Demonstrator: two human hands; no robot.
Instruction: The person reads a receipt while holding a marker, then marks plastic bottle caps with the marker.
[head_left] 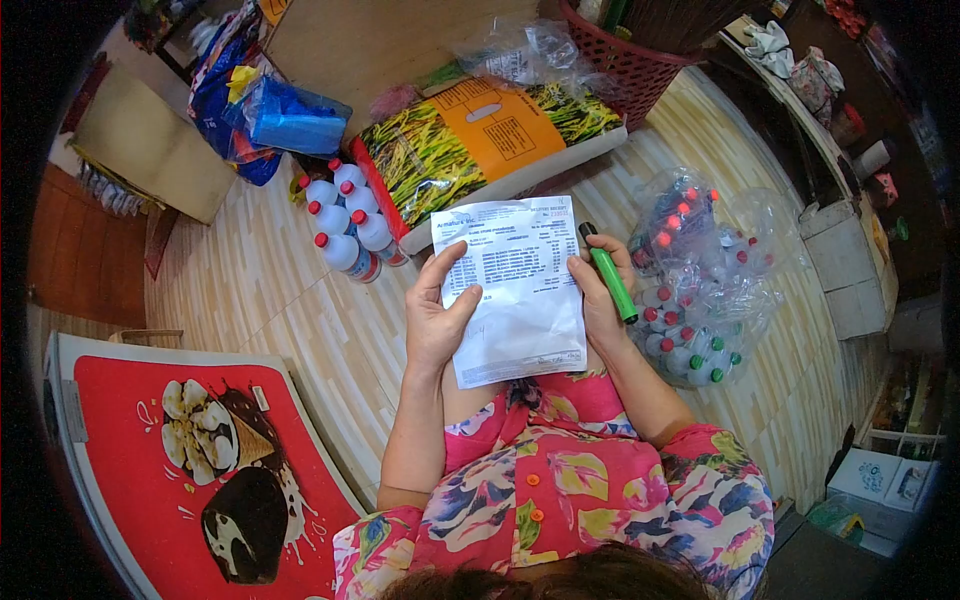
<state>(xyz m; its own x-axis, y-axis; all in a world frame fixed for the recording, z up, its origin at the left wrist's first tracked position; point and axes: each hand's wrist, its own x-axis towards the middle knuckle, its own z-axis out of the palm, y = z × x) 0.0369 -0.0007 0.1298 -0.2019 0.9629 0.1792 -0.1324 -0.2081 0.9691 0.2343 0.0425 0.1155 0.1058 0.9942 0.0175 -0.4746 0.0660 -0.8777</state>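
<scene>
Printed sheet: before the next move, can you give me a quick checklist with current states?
1. Printed sheet held at both sides: ok, left hand and right hand each grip an edge.
2. Print facing the camera: ok.
3. Left edge uncovered: not ok, the left hand overlaps it.
4. Green marker in hand: ok, in the right hand.
5. Marker tip bared: cannot tell, both ends look black.
6. Bagged bottles clear of the hands: ok, on the floor beyond the right hand.

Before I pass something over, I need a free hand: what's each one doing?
Left hand: closed on the paper, at its left side.
Right hand: closed, holding the paper's right edge and the marker.
</scene>
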